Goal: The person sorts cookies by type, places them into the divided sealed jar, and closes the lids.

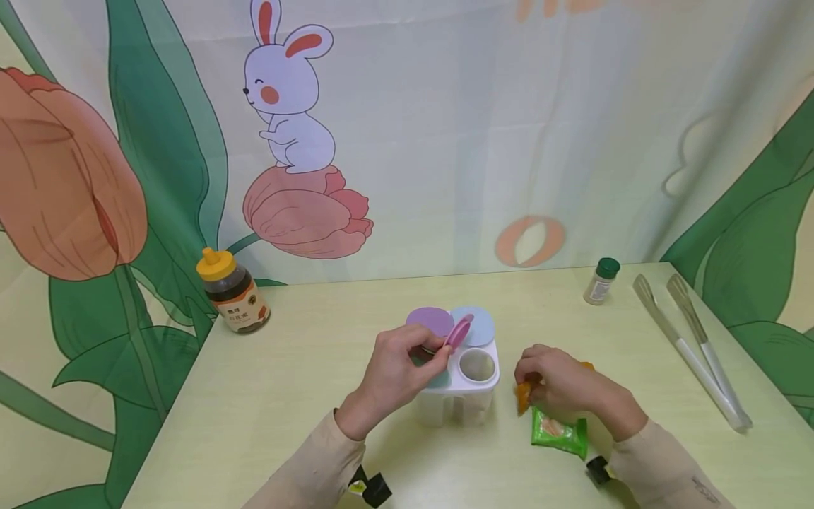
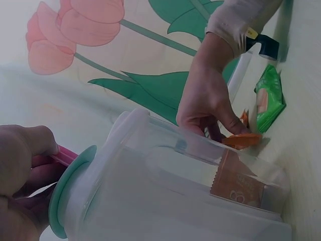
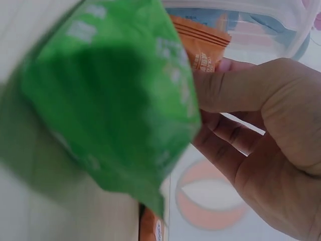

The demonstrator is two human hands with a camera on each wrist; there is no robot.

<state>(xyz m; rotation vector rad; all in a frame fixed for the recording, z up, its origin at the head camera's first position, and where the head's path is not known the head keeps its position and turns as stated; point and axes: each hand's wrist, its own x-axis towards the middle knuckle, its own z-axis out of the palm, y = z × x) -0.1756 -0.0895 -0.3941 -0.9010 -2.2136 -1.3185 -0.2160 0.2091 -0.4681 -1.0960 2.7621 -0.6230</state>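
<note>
My left hand pinches a small pink lid on edge, just above a white storage box. Purple, blue and green lids cover three of its round openings; the front right opening is uncovered. Through the box's clear wall, the left wrist view shows a brown-orange packet at the bottom. Right of the box, my right hand pinches an orange packet between thumb and fingers, low over the table. A green packet lies just in front of this hand.
Another orange packet shows partly behind my right hand. A honey bottle with a yellow cap stands at the back left. Toward the back right are a green-capped shaker and wrapped tongs. A printed curtain hangs behind the table.
</note>
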